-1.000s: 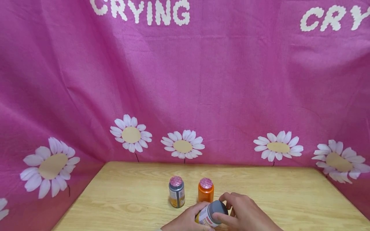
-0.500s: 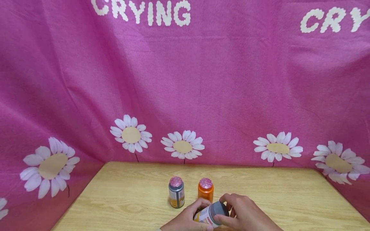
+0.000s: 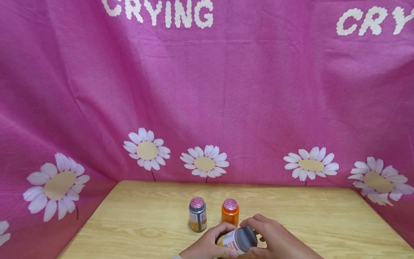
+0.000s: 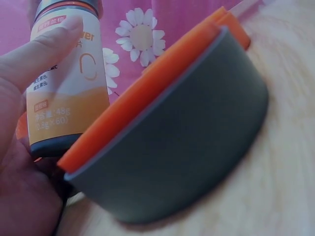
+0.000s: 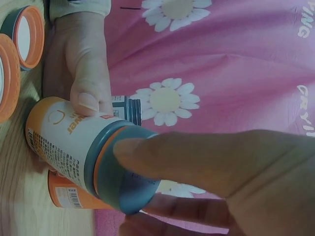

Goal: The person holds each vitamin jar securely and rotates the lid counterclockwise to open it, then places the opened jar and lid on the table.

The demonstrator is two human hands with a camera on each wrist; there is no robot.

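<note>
My left hand (image 3: 207,244) grips a white-and-yellow supplement bottle (image 3: 229,240) round its body, tilted with its top to the right. Its thumb lies along the label in the left wrist view. On the bottle sits a dark grey cap (image 3: 246,238), and my right hand (image 3: 278,237) holds this cap between thumb and fingers. An orange line shows between cap and bottle neck (image 5: 98,158) in the right wrist view. Just behind, an uncapped orange bottle (image 3: 230,215) stands upright with a pink foil seal. Left of it is a similar grey bottle (image 3: 197,217), foil seal uncovered too.
Two loose caps lie on the wooden table (image 3: 136,223): one grey cap with an orange liner (image 5: 30,39), and an orange-rimmed cap (image 5: 11,78) beside it. A pink cloth (image 3: 252,108) with daisies hangs behind the table and along its sides.
My right hand's fingers have shifted on the cap, uncovering more of its top. The held bottle tips slightly further to the right. The standing bottles stay put.
</note>
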